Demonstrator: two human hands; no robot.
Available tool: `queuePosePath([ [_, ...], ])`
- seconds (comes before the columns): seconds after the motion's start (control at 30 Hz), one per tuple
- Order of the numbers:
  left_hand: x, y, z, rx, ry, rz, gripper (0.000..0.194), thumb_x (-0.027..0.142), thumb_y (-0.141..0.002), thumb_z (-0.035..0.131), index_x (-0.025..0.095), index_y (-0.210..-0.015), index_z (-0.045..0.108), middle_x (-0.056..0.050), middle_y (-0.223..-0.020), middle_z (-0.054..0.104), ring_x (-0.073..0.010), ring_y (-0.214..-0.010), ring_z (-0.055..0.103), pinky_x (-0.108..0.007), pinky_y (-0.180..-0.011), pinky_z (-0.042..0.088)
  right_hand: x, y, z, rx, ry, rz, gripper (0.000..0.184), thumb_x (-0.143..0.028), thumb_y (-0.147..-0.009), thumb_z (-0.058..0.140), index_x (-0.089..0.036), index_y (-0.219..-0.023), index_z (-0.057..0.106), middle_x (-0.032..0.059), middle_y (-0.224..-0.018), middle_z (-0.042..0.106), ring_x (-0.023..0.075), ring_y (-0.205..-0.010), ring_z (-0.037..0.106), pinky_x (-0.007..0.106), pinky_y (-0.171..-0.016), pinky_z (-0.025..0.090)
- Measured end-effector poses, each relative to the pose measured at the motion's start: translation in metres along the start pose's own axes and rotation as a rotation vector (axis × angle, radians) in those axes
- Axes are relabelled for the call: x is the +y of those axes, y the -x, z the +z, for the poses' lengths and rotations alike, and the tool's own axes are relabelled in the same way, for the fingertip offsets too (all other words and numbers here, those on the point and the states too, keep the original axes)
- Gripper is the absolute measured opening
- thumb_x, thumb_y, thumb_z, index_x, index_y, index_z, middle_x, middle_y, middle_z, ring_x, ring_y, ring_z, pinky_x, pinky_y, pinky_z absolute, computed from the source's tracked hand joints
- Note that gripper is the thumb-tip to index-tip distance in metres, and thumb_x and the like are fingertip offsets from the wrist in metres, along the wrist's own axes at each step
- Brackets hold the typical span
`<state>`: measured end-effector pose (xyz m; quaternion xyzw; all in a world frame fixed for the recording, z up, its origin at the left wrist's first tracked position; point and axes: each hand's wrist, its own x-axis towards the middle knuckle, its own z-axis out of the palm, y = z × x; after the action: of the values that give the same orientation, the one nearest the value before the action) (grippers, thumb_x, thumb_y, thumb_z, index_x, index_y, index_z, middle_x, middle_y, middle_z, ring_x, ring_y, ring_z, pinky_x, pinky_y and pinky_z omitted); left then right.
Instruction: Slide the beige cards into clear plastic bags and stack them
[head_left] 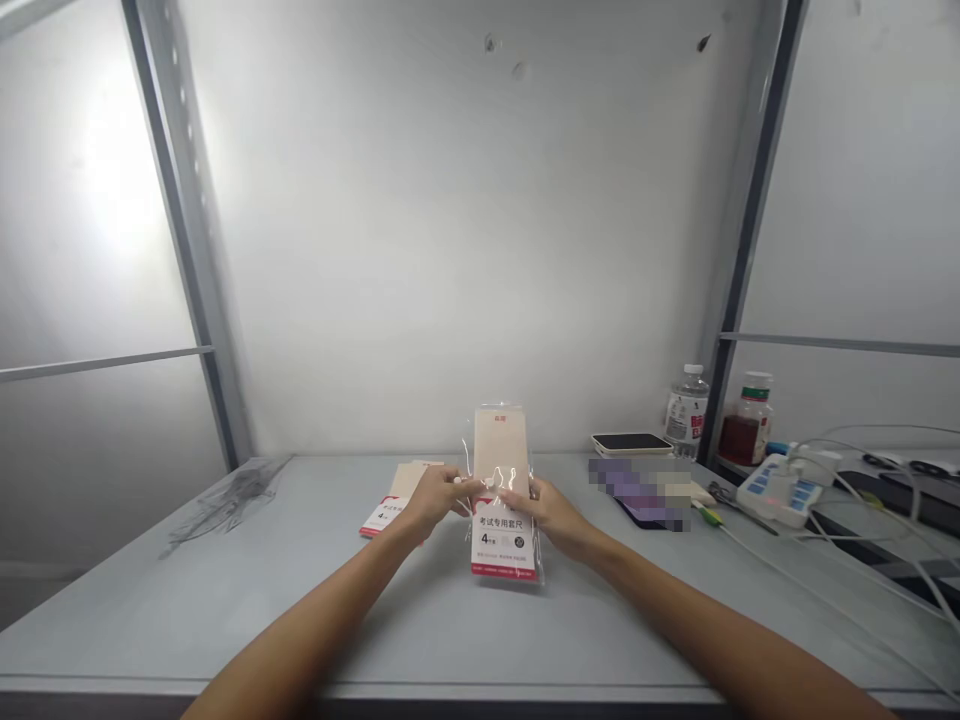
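Note:
Upright above the grey table, a ruler set packet (502, 535) in a clear plastic sleeve faces me. Its card is beige on top and white with a red band at the bottom. My left hand (442, 495) pinches its left edge near the middle. On the opposite edge, my right hand (551, 510) grips it with the thumb across the front and the fingers behind. More packets of the same kind (382, 512) lie on the table behind my left hand, which partly covers them.
Crumpled clear plastic (229, 500) lies at the left. Along the right are a phone-like device (632, 445), a water bottle (686, 412), a jar of red liquid (745, 425), a power strip (780, 490) and loose white cables. Metal posts frame the table.

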<state>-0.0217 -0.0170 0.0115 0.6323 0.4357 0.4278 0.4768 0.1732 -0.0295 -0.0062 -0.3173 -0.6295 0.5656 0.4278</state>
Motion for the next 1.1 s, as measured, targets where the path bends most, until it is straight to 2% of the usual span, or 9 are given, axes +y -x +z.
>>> queuePosePath([
  [0.23, 0.0024, 0.0022, 0.0031, 0.019, -0.074, 0.023, 0.038, 0.045, -0.060, 0.071, 0.016, -0.057, 0.046, -0.001, -0.055, 0.059, -0.0117, -0.051, 0.055, -0.024, -0.050, 0.042, 0.0016, 0.0009, -0.0018, -0.097, 0.030, -0.044, 0.042, -0.046, -0.075, 0.063, -0.013, -0.101, 0.061, 0.0100, -0.093, 0.068, 0.0229, -0.083, 0.064, 0.034, -0.072, 0.049],
  [0.47, 0.0037, 0.0056, -0.0004, -0.174, -0.099, 0.043, 0.034, 0.048, -0.068, 0.063, 0.015, -0.068, 0.059, -0.003, -0.068, 0.062, -0.0117, -0.060, 0.055, -0.026, -0.057, 0.044, 0.0007, 0.0025, -0.0020, -0.115, 0.081, -0.033, 0.043, -0.050, -0.075, 0.061, -0.013, -0.096, 0.063, 0.0094, -0.086, 0.068, 0.0218, -0.077, 0.064, 0.033, -0.068, 0.049],
  [0.7, -0.0049, -0.0010, -0.0005, -0.075, -0.107, -0.046, 0.036, 0.046, -0.060, 0.070, 0.014, -0.060, 0.054, -0.001, -0.061, 0.059, -0.0110, -0.056, 0.053, -0.025, -0.056, 0.041, 0.0020, 0.0003, -0.0022, -0.079, 0.120, -0.019, 0.043, -0.051, -0.076, 0.059, -0.013, -0.095, 0.060, 0.0086, -0.085, 0.068, 0.0213, -0.076, 0.064, 0.032, -0.066, 0.049],
  [0.83, -0.0022, 0.0005, 0.0010, -0.055, -0.051, 0.032, 0.044, 0.056, -0.068, 0.061, 0.013, -0.060, 0.056, -0.003, -0.060, 0.056, -0.0110, -0.055, 0.052, -0.025, -0.053, 0.039, 0.0043, -0.0024, -0.0034, -0.020, 0.125, -0.024, 0.043, -0.053, -0.074, 0.060, -0.013, -0.090, 0.059, 0.0079, -0.084, 0.068, 0.0219, -0.076, 0.064, 0.032, -0.066, 0.049],
  [0.97, 0.0008, 0.0002, -0.0023, -0.158, 0.180, 0.060, 0.059, 0.065, -0.078, 0.038, 0.012, -0.073, 0.062, -0.006, -0.065, 0.057, -0.0125, -0.056, 0.053, -0.025, -0.050, 0.038, 0.0038, -0.0039, -0.0064, 0.015, 0.105, -0.011, 0.046, -0.055, -0.073, 0.059, -0.012, -0.090, 0.061, 0.0092, -0.085, 0.069, 0.0229, -0.076, 0.065, 0.033, -0.066, 0.049],
  [1.03, 0.0011, -0.0002, -0.0042, -0.214, 0.238, 0.048, 0.058, 0.065, -0.079, 0.038, 0.012, -0.077, 0.062, -0.005, -0.066, 0.057, -0.0123, -0.056, 0.052, -0.024, -0.049, 0.038, 0.0024, -0.0034, -0.0072, 0.009, 0.092, -0.022, 0.047, -0.055, -0.074, 0.058, -0.012, -0.090, 0.062, 0.0099, -0.086, 0.069, 0.0229, -0.076, 0.065, 0.033, -0.066, 0.049],
  [1.1, 0.0008, 0.0004, -0.0045, -0.259, 0.201, 0.063, 0.051, 0.060, -0.078, 0.046, 0.012, -0.075, 0.060, -0.005, -0.064, 0.056, -0.0117, -0.056, 0.051, -0.024, -0.050, 0.038, 0.0013, -0.0026, -0.0067, -0.010, 0.079, -0.039, 0.046, -0.055, -0.074, 0.058, -0.012, -0.089, 0.063, 0.0098, -0.085, 0.069, 0.0225, -0.075, 0.065, 0.033, -0.066, 0.049],
])
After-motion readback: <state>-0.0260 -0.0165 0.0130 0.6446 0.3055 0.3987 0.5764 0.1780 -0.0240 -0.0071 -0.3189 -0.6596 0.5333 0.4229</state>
